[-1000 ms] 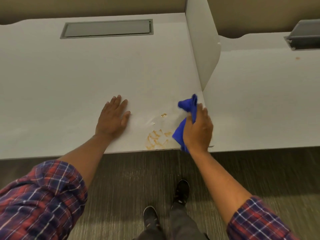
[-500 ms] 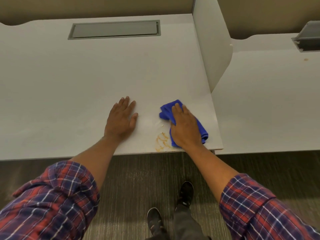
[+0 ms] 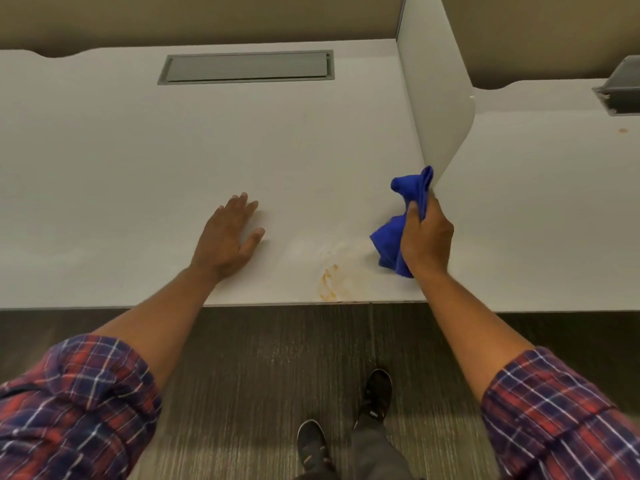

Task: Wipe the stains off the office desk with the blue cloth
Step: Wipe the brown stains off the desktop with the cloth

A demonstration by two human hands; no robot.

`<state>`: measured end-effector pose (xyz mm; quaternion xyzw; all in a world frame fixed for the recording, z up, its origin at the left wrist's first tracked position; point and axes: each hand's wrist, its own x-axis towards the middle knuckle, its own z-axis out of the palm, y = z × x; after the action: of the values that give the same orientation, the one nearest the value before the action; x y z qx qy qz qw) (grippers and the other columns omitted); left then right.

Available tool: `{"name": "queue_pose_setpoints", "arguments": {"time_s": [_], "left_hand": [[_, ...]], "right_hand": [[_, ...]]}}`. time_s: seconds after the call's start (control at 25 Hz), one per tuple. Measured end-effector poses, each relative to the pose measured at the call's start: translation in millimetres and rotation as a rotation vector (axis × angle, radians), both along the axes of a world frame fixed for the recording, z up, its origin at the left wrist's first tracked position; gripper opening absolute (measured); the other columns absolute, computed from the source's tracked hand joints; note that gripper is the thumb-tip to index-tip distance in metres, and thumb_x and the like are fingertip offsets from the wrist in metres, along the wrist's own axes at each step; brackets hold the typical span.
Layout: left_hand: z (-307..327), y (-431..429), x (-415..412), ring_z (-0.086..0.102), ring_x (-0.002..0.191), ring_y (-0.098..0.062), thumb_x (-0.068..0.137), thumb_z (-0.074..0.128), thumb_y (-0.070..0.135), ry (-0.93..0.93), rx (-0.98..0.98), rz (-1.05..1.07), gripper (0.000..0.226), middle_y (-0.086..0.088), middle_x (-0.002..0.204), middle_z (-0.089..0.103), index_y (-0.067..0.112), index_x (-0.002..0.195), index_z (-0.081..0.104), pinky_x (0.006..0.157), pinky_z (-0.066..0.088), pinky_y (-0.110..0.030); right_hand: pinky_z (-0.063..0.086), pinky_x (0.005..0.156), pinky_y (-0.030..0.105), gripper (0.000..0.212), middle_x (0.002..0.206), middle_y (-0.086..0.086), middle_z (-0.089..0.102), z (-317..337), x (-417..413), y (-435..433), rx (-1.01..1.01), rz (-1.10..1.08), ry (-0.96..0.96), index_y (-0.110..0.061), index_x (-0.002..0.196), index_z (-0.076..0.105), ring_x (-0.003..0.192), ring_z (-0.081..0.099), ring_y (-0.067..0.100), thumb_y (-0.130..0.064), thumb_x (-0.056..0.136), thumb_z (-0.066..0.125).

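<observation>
Pale grey laminate bench (image 3: 138, 161) bears an orange-brown smeared stain (image 3: 329, 282). Bright blue crumpled cloth (image 3: 393, 237). Red-and-navy plaid shirt sleeves (image 3: 76, 403). Dark grey striated carpet floor (image 3: 259, 375). Black shoes (image 3: 377, 389).

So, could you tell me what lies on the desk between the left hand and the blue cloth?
In the head view: an orange stain by the front edge of the desk, a faint smear above it, otherwise bare surface.

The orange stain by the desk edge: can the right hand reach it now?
Probably yes: the right hand, holding the blue cloth, is just right of the orange stain, only bare desk between.
</observation>
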<state>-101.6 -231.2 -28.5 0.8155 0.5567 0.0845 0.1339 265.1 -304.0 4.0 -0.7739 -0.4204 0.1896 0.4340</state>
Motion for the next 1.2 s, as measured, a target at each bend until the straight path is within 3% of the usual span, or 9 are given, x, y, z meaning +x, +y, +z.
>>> {"name": "queue_pose_setpoints", "arguments": {"time_s": [0.16,0.24,0.6,0.76,0.84,0.92,1.04,1.12,1.2], "left_hand": [[-12.7,-10.9,-24.0,0.010,0.163,-0.027,0.099,0.017,0.069,0.106,0.022,0.067,0.086,-0.011,0.175,0.013,0.014,0.166,0.024,0.131,0.006,-0.045],[-16.1,-9.5,-23.5,0.014,0.162,-0.029,0.101,0.017,0.069,0.124,0.048,0.059,0.085,-0.013,0.174,0.016,0.014,0.165,0.027,0.131,0.010,-0.047],[-18.2,-7.7,-23.6,0.020,0.161,-0.030,0.102,0.022,0.062,0.115,0.077,0.070,0.078,-0.014,0.172,0.024,0.014,0.163,0.035,0.130,0.015,-0.047],[-19.9,-5.8,-24.2,0.022,0.160,-0.032,0.100,0.021,0.062,0.109,0.071,0.074,0.080,-0.016,0.172,0.026,0.013,0.162,0.036,0.129,0.016,-0.049],[-19.5,-5.1,-23.2,0.024,0.159,-0.034,0.099,0.021,0.061,0.098,0.061,0.083,0.081,-0.017,0.171,0.028,0.012,0.161,0.038,0.128,0.017,-0.050],[-18.1,-4.8,-22.2,0.025,0.159,-0.034,0.098,0.022,0.061,0.085,0.058,0.090,0.081,-0.017,0.170,0.029,0.012,0.161,0.040,0.128,0.018,-0.050],[-19.2,-5.8,-23.7,0.023,0.160,-0.032,0.100,0.022,0.061,0.086,0.069,0.087,0.079,-0.015,0.172,0.027,0.015,0.162,0.037,0.129,0.016,-0.048],[-20.0,-5.6,-24.5,0.019,0.161,-0.029,0.101,0.020,0.062,0.096,0.065,0.081,0.078,-0.013,0.173,0.024,0.017,0.163,0.034,0.130,0.013,-0.047],[-21.2,-5.9,-24.6,0.019,0.161,-0.030,0.101,0.020,0.063,0.099,0.064,0.078,0.078,-0.013,0.173,0.024,0.016,0.163,0.034,0.130,0.013,-0.047]], "right_hand": [[0.032,0.118,0.046,0.059,0.162,0.014,0.034,-18.3,8.8,28.8,-0.303,0.323,-0.438,-0.008,0.154,0.034,0.146,0.036,0.035,-0.035,0.104,0.048],[0.031,0.118,0.045,0.057,0.162,0.016,0.031,-29.0,2.4,38.1,-0.296,0.352,-0.546,-0.004,0.152,0.034,0.147,0.033,0.037,-0.031,0.104,0.048],[0.009,0.125,0.036,0.069,0.168,0.016,0.021,-30.5,-83.9,9.1,-0.175,0.796,-0.566,-0.002,0.158,0.027,0.155,0.021,0.033,-0.025,0.099,0.054],[0.000,0.124,0.028,0.070,0.169,0.011,0.021,-30.9,-123.6,-35.4,-0.118,0.860,-0.545,-0.007,0.159,0.027,0.156,0.018,0.027,-0.026,0.097,0.055],[0.001,0.124,0.025,0.067,0.168,0.009,0.024,-27.6,-147.0,-50.2,-0.113,0.894,-0.411,-0.008,0.159,0.029,0.156,0.020,0.024,-0.022,0.098,0.055],[0.017,0.123,0.025,0.058,0.162,0.007,0.039,-16.6,-162.6,-53.9,-0.172,0.857,-0.001,-0.014,0.156,0.037,0.149,0.035,0.021,-0.017,0.101,0.054],[0.052,0.095,0.034,0.035,0.116,-0.003,0.073,14.9,-148.6,-47.9,-0.080,0.530,0.523,-0.023,0.129,0.065,0.104,0.067,0.012,-0.017,0.096,0.055],[0.052,0.075,0.029,0.020,0.083,-0.012,0.073,31.1,-112.7,-43.1,0.053,0.332,0.643,-0.024,0.104,0.071,0.076,0.064,0.006,-0.021,0.089,0.058],[0.051,0.065,0.021,0.014,0.072,-0.016,0.071,40.7,-66.7,-39.1,0.130,0.210,0.609,-0.025,0.095,0.071,0.066,0.062,0.001,-0.023,0.088,0.060]]}}
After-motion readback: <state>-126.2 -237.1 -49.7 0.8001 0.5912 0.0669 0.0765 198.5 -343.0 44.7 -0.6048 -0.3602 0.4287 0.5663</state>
